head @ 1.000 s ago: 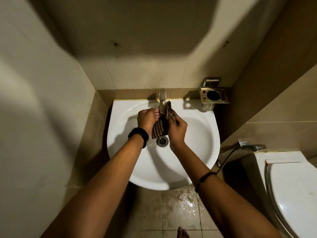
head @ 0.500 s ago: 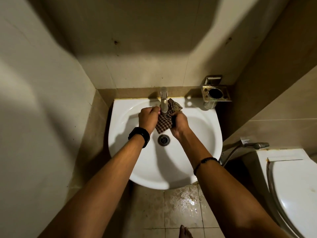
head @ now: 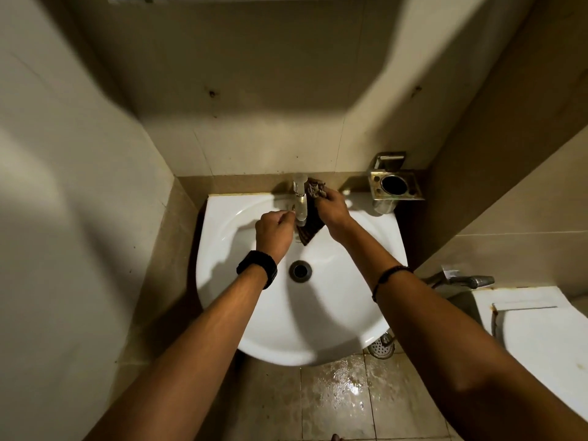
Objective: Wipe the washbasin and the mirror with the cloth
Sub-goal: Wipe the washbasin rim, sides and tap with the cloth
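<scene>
The white washbasin (head: 343, 313) is fixed to the tiled back wall, with a metal tap (head: 300, 202) at its rear edge. My right hand (head: 334, 211) grips a dark checked cloth (head: 310, 226) against the tap's right side. One end bunches above my fingers and the other hangs into the bowl. My left hand (head: 273, 232) has curled fingers whose tips reach the spout's left side, and I see no cloth in it. The mirror is out of view, apart from a pale strip at the top edge of the frame.
A drain (head: 300, 270) sits mid-bowl. A metal holder (head: 396, 186) is mounted right of the tap. A hand sprayer (head: 471, 280) and a white toilet (head: 541, 338) stand at the right. Wet floor tiles (head: 343, 393) lie below the basin. A wall is close on the left.
Both hands moved up and back to the tap. My left hand let go of the cloth, which my right hand now holds alone beside the spout.
</scene>
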